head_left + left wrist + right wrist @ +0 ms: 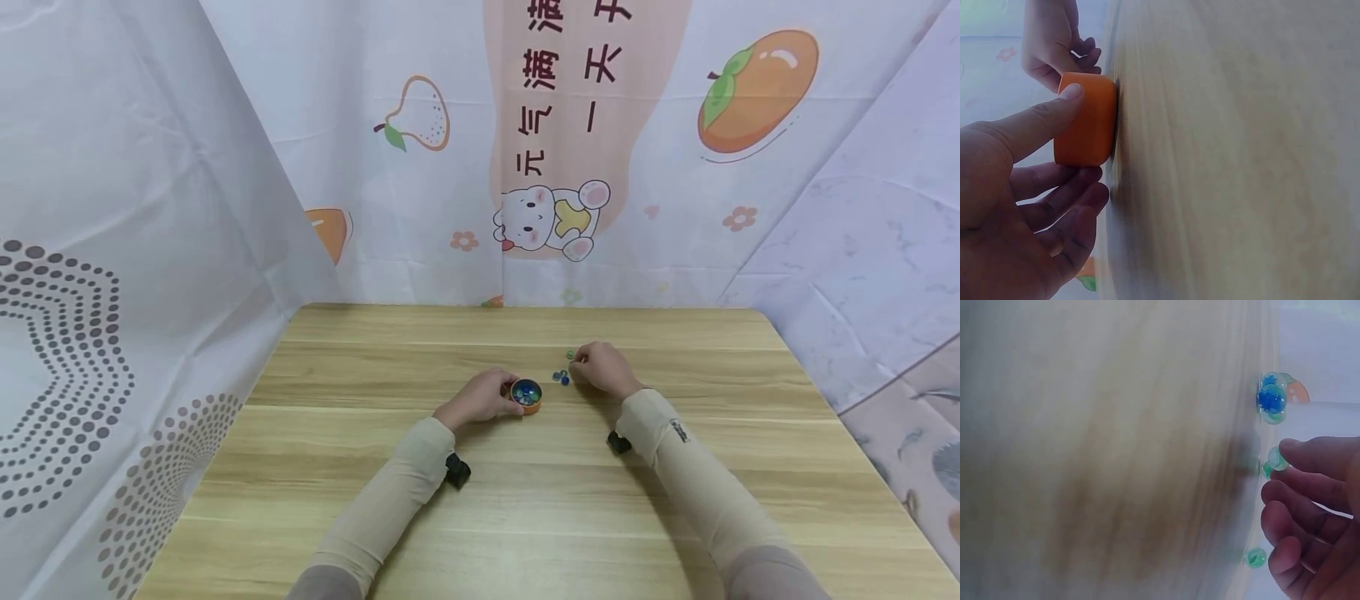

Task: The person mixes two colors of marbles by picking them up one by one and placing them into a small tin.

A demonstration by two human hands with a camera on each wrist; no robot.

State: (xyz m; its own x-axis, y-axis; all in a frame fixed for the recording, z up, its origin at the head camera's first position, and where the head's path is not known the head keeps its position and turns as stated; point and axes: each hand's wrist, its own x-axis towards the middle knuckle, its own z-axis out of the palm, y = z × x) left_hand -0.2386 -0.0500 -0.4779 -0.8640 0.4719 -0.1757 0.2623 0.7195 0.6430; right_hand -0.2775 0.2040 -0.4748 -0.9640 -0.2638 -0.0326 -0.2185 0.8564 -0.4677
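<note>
Wood-grain tabletop [525,533] runs to a far curtain [420,200] printed with fruit. Standing on it near the middle, a small orange bowl [1088,128] holds marbles [527,390]; the left hand [483,396] grips its left side, thumb and fingers parted around the wall. To the right, the right hand [606,368] pinches a green marble [1278,457] between thumb and forefinger, the other fingers loosely curled. Blue marbles [566,380] cluster between bowl and right hand; another green marble [571,354] lies just beyond its fingertips.

A curtained-off booth is suggested: the wooden surface [540,533] is enclosed by a fruit-printed curtain [420,196], a dotted curtain [172,167] and a marbled curtain [862,233].
</note>
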